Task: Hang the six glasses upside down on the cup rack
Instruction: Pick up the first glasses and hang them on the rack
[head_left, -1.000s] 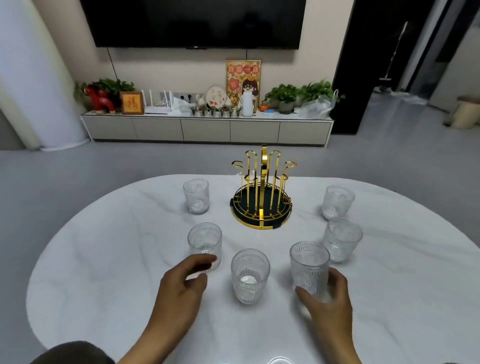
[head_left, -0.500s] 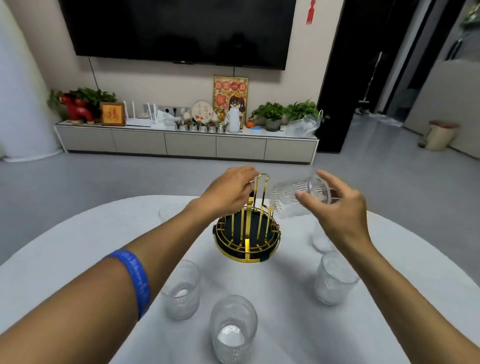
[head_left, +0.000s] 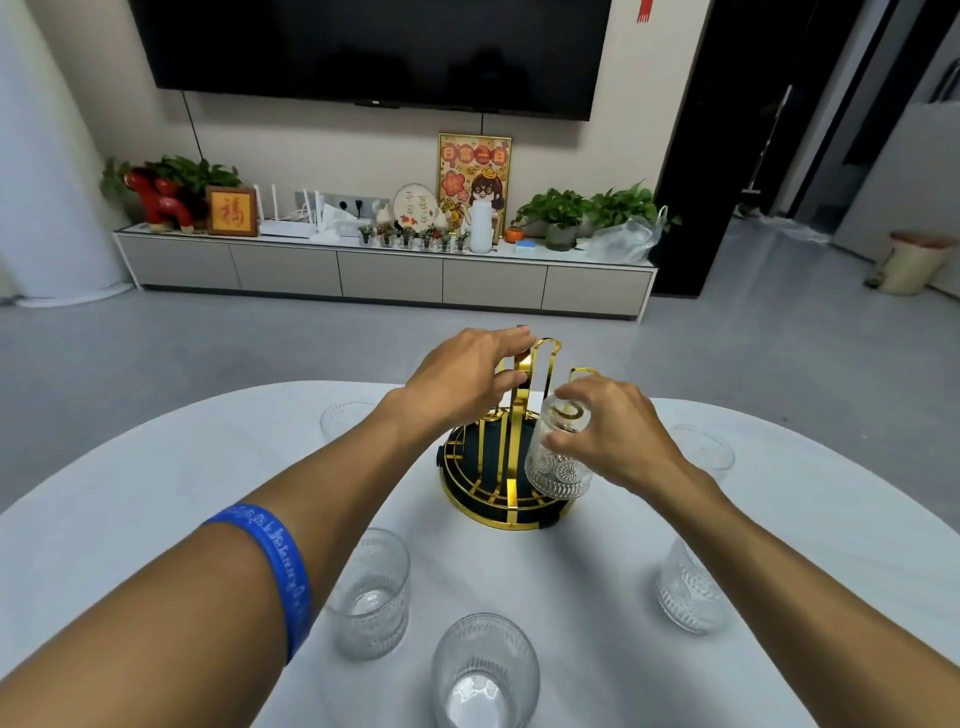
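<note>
Half a second ago the glass (head_left: 560, 457) lay sideways in the right hand (head_left: 615, 441) beside the cup rack (head_left: 506, 467); now it is upside down over a gold prong, mouth just above the dark base, fingers and thumb wrapped around it. Left hand (head_left: 462, 376) grips the rack's tall gold handle, fingers curled. Five other glasses stand upright around the rack on the white marble table (head_left: 156, 493).

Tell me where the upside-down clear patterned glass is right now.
In the head view, the upside-down clear patterned glass sits over a prong on the right side of the gold wire cup rack, gripped by the right hand.
</note>
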